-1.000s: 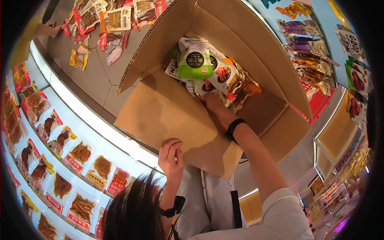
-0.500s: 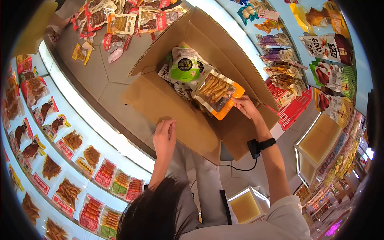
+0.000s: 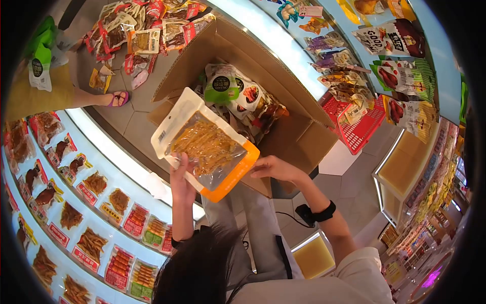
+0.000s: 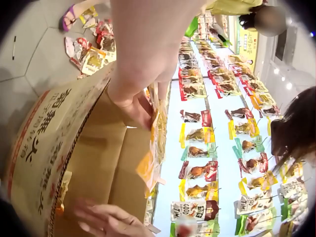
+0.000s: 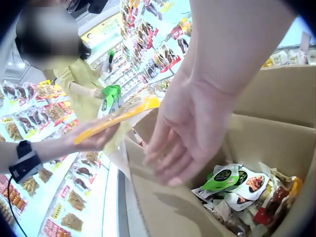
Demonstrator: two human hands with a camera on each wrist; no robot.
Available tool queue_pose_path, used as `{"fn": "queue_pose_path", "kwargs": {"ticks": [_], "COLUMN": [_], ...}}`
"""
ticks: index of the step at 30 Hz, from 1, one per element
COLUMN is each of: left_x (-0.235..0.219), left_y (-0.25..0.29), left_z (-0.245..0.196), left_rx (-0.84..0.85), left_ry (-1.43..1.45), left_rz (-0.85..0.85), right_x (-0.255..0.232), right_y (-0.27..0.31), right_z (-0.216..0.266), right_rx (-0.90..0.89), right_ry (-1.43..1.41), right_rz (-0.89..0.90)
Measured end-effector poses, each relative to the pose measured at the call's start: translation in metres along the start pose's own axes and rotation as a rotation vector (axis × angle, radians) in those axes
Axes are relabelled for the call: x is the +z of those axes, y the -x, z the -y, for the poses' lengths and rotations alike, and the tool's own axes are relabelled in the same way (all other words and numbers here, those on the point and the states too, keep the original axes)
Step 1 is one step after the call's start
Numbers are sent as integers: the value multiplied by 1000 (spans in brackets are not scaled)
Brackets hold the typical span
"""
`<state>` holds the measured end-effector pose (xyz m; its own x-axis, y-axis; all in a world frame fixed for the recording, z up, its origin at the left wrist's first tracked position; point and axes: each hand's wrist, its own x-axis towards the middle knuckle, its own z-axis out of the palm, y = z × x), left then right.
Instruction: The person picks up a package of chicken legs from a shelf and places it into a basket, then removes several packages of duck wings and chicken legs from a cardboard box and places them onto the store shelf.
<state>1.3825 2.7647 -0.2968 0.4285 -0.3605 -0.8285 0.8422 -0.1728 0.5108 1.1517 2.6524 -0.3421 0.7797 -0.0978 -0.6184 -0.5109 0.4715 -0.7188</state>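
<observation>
My left hand (image 3: 181, 177) grips a snack bag (image 3: 207, 147) by its long side, thumb over the front. The bag has a clear window onto golden-brown pieces, a white end and an orange end; it is tilted in front of the cardboard box (image 3: 298, 137). Beside the orange end is my right hand (image 3: 278, 168), its fingers loosely bent. In the right wrist view that hand (image 5: 192, 123) hangs over the box's near side, apart from the bag (image 5: 123, 116). Inside the box lie several packs, among them a green-and-white pack (image 3: 221, 88).
Loose packs (image 3: 144, 40) are heaped on the tiled floor beyond the box. A lit shelf (image 3: 167, 190) of snack packs curves along the left, another along the right. A red basket (image 3: 357, 126) is right of the box. Another person (image 5: 81, 84) stands nearby holding a green pack.
The right hand lifted the orange-ended bag out of the box and released it. The left hand now holds it at the left. The other person's foot came into view.
</observation>
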Motion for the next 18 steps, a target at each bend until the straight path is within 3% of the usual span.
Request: {"fn": "queue_pose_path", "kwargs": {"ticks": [2,3,5,7,10,13,16,18], "left_x": [-9,-12,-16,-13,-15,-16,-24,-23], "left_y": [-9,-12,-19,-23,-33,-38,-48,-49], "left_z": [-15,-22,-33,-38,-34,-20,-4,-1], "left_rx": [152,225,316,362,370,339,365,345], "left_ry": [12,-18,-71,-69,-86,-94,-91,-117], "left_rz": [22,10,-27,-78,-70,-52,41,-38], "right_x": [-32,-51,-92,-134,-141,-157,-165,-176], "right_y": [-23,-37,-60,-93,-104,-130,-151,-167], "right_z": [-34,-57,-89,-178,-200,-222,-233,-251], "right_rx": [117,74,332,547,815,951,902,895], "right_ry": [199,306,500,1061,493,129,130,171], "right_rz": [-143,-281,-382,-397,-985,-930,-1052,-1100]}}
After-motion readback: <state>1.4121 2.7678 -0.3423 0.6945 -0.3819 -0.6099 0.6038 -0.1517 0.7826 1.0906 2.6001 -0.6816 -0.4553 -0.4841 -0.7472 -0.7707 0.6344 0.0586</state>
